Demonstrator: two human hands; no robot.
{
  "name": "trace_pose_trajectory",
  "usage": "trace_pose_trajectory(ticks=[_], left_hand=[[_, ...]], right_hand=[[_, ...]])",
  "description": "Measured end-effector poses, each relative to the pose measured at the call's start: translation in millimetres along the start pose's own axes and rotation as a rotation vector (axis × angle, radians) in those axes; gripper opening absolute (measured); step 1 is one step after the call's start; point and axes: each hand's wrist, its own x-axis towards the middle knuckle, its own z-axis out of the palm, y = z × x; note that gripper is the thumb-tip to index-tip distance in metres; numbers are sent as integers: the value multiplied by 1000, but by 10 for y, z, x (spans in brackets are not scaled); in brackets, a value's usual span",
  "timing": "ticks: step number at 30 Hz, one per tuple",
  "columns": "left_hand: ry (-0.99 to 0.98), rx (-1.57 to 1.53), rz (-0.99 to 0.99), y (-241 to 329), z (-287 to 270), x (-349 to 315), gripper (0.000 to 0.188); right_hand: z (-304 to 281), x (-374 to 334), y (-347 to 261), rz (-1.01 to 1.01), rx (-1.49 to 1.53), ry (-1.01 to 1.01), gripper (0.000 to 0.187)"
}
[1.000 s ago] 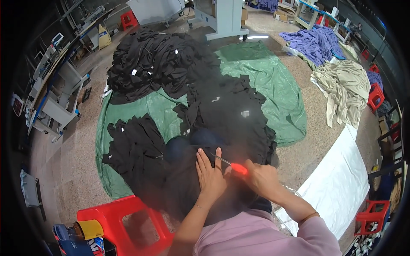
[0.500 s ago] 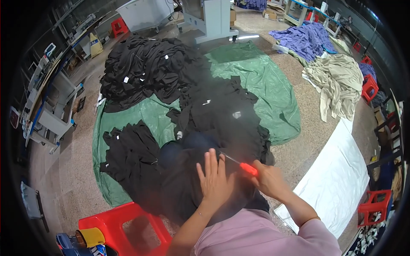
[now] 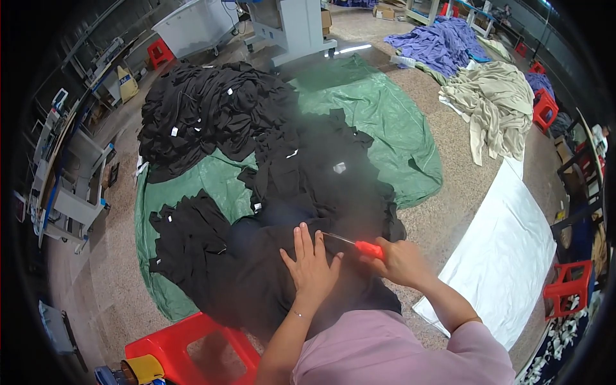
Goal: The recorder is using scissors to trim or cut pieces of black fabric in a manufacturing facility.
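Black cloth (image 3: pixel 273 269) covers my lap. My left hand (image 3: pixel 312 266) lies flat on it, palm down, with its fingers spread. My right hand (image 3: pixel 401 262) is wrapped round the red handle of a thin-shafted metal tool (image 3: pixel 367 249). The shaft points left, and its tip comes close to the fingertips of my left hand. Whether the tip touches the cloth I cannot tell. Beyond my knees, more black garments (image 3: pixel 321 170) with small white labels lie spread out. Another black garment (image 3: pixel 192 228) is on the left.
Under the garments lies a green sheet (image 3: pixel 401 141). A big black garment heap (image 3: pixel 212 115) stands at the far left. Purple cloth (image 3: pixel 436 48), beige cloth (image 3: pixel 491 102) and a white sheet (image 3: pixel 494 256) are on the right. A red stool (image 3: pixel 167 343) is by my left side.
The whole view has shifted slightly, with the scene now a little further left. My left hand's thumb is further out from the fingers. The right hand keeps its hold on the tool.
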Motion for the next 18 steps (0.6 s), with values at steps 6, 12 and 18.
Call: trace_pose_trajectory(ticks=[6,12,18], left_hand=[[0,7,6,-13,-6,-11,67],[-4,2,21,-9,-5,-12,66],[3,-123,245,508,-193,-125,79]], right_hand=[[63,23,-3,5,28,11,51],[28,-29,29,13,7,-50,50],[-60,-192,340,297,368,286,37]])
